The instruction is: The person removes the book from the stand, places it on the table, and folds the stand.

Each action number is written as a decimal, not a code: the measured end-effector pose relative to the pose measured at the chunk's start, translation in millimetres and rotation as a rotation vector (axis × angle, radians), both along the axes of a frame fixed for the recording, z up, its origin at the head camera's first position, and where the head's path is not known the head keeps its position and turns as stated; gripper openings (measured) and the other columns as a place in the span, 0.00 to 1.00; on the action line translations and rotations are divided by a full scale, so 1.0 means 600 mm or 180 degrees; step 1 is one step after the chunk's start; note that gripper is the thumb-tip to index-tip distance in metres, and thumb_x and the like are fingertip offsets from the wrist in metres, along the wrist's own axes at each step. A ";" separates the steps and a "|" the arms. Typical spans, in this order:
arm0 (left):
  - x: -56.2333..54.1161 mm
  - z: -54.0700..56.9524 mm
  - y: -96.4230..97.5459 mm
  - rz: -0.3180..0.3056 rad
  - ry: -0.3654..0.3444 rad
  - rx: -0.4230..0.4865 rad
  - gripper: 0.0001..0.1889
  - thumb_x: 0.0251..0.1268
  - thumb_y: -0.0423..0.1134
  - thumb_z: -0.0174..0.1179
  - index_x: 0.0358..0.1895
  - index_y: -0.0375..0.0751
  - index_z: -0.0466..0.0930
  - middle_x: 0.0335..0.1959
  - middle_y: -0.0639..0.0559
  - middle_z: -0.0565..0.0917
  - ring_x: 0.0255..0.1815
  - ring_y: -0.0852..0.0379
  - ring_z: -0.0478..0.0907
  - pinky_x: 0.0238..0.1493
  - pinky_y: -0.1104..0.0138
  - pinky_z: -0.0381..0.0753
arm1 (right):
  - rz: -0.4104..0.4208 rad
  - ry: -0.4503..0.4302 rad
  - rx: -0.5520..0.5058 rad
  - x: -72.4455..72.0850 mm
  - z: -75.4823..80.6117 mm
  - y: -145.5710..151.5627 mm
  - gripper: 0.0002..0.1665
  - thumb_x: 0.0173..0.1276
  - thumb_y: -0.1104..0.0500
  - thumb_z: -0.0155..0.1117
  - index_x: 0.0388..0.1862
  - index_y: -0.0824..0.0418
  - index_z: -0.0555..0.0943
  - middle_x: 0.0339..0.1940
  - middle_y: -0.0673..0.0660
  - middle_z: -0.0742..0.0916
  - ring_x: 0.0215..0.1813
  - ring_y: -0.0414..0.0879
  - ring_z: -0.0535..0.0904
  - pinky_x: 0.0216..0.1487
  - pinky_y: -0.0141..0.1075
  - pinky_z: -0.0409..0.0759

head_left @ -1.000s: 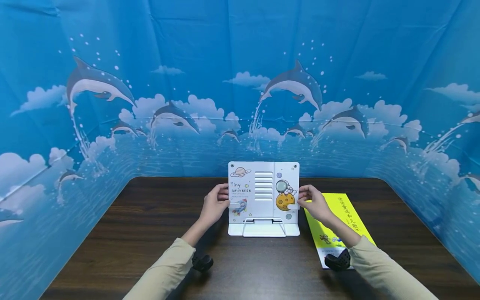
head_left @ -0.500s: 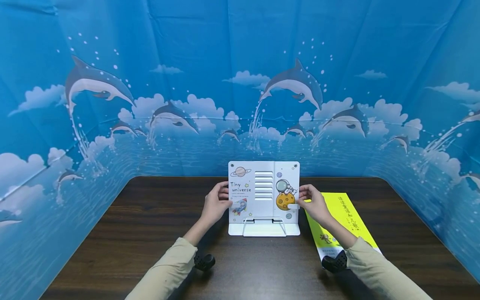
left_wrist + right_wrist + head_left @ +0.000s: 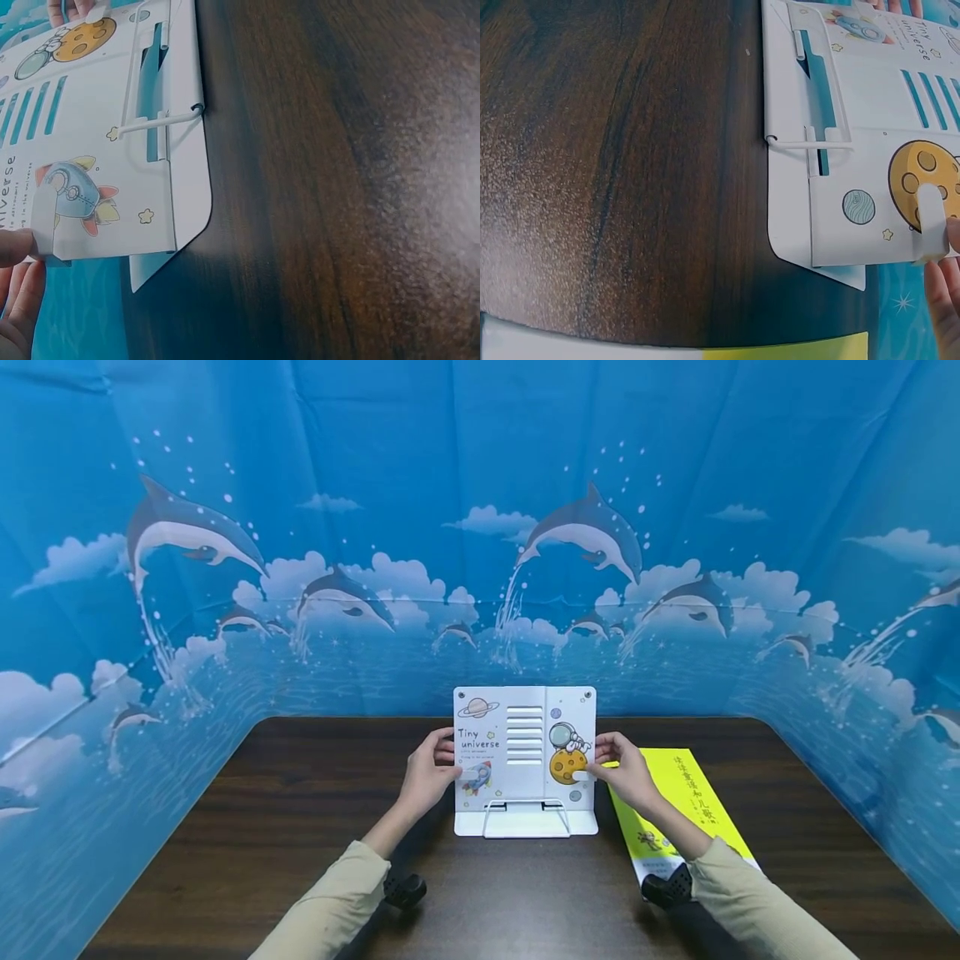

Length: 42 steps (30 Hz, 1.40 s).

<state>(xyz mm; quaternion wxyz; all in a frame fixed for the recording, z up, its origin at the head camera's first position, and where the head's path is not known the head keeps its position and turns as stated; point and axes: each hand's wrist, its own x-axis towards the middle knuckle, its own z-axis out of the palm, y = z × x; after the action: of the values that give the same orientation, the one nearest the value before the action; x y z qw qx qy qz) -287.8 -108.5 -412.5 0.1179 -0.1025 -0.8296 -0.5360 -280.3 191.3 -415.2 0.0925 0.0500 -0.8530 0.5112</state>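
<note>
A white book stand [image 3: 523,782] printed with a rocket, an astronaut and "Tiny universe" stands upright on the dark wooden table [image 3: 517,893]. My left hand [image 3: 427,774] pinches its left edge, thumb at the white page clip [image 3: 46,217] in front and fingers behind the panel. On the opposite edge, my right hand [image 3: 632,777] does likewise, its thumb at the other page clip [image 3: 931,214] beside the orange moon. A white wire support [image 3: 527,837] juts forward at the stand's foot. The fingers behind the panel are partly hidden.
A yellow book [image 3: 675,777] with a white lower band lies to the right, partly under my right forearm. Behind the table hangs a blue curtain [image 3: 390,485] with dolphins. A black wrist device [image 3: 405,890] sits at each sleeve cuff.
My right thumb has moved slightly inward over its page clip. My left thumb has moved slightly outward. The stand keeps its place; the view has tilted a little.
</note>
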 end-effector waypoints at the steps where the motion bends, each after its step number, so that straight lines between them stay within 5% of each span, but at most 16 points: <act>1: 0.001 -0.001 0.000 0.0003 0.0002 -0.0015 0.29 0.48 0.20 0.61 0.57 0.34 0.68 0.41 0.42 0.77 0.39 0.50 0.76 0.41 0.60 0.80 | 0.0007 0.0016 0.0004 -0.001 -0.002 0.000 0.23 0.54 0.72 0.64 0.49 0.71 0.70 0.40 0.64 0.79 0.41 0.52 0.76 0.38 0.28 0.78; 14: 0.027 0.000 -0.018 -0.0031 0.0083 -0.0071 0.30 0.46 0.19 0.63 0.57 0.35 0.68 0.41 0.43 0.77 0.39 0.50 0.76 0.40 0.60 0.81 | 0.0153 0.0341 0.0216 -0.008 -0.012 -0.010 0.23 0.55 0.72 0.64 0.50 0.70 0.70 0.36 0.62 0.78 0.38 0.50 0.74 0.40 0.36 0.79; 42: 0.071 -0.011 0.003 0.0082 0.0212 0.0283 0.30 0.44 0.17 0.60 0.56 0.31 0.66 0.41 0.40 0.75 0.39 0.48 0.76 0.36 0.69 0.81 | -0.0001 0.0277 0.0270 -0.035 -0.016 -0.012 0.20 0.56 0.70 0.64 0.49 0.71 0.73 0.37 0.62 0.79 0.40 0.52 0.73 0.44 0.42 0.78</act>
<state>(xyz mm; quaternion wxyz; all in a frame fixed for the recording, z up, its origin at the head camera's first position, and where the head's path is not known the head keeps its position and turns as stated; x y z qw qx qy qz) -245.2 -106.7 -419.2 0.1568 -0.1042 -0.8018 -0.5671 -301.4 183.8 -424.6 0.1274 0.0759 -0.8691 0.4719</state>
